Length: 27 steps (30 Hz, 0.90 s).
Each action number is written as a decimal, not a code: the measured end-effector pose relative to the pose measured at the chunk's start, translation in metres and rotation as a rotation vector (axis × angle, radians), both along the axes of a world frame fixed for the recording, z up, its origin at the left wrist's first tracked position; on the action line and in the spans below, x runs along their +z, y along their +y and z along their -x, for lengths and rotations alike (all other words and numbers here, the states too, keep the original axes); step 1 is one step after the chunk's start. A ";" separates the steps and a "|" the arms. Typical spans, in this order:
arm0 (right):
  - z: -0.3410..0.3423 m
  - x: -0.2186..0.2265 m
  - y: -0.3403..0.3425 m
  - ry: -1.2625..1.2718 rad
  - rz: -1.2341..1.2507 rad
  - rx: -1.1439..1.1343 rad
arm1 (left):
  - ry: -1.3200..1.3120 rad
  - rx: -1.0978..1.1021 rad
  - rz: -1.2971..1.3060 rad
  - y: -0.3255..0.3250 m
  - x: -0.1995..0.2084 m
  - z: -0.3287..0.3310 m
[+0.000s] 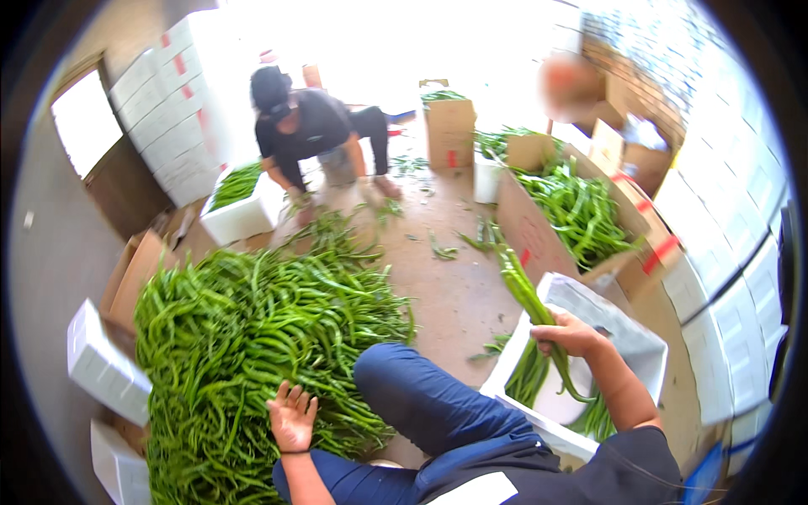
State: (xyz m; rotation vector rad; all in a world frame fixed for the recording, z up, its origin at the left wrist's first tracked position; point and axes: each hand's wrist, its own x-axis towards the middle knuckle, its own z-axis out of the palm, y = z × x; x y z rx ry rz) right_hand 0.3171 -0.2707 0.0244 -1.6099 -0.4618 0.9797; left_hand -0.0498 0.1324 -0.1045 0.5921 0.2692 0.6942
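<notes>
A large heap of long green chili peppers (252, 311) covers the floor at the left. My left hand (293, 417) is at the heap's near right side, palm turned up, fingers apart and holding nothing. On the right, my right hand (572, 335) is closed around a small bunch of long green peppers (523, 286), whose tips hang below the fist. That bunch is above a white foam box (648, 337). More peppers (528, 374) lie inside the box along its left side and near corner, and part of its white bottom shows.
Across the heap a co-worker (307, 126) bends over peppers, near another filled foam box (244, 215). A cardboard box of peppers (539, 231) stands at the right, beyond my box. Stacked white boxes (715, 278) line the right wall. Loose peppers (442, 248) lie on the floor.
</notes>
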 end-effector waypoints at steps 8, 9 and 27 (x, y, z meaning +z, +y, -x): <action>0.005 -0.138 -0.158 0.367 0.202 -0.597 | 0.282 -0.018 0.056 -0.011 -0.010 -0.008; -0.002 -0.160 -0.152 0.371 0.230 -0.637 | 0.305 -0.017 0.062 -0.011 -0.013 -0.007; -0.049 -0.395 -0.026 0.106 1.013 -0.286 | 0.271 0.090 0.183 -0.034 -0.009 0.039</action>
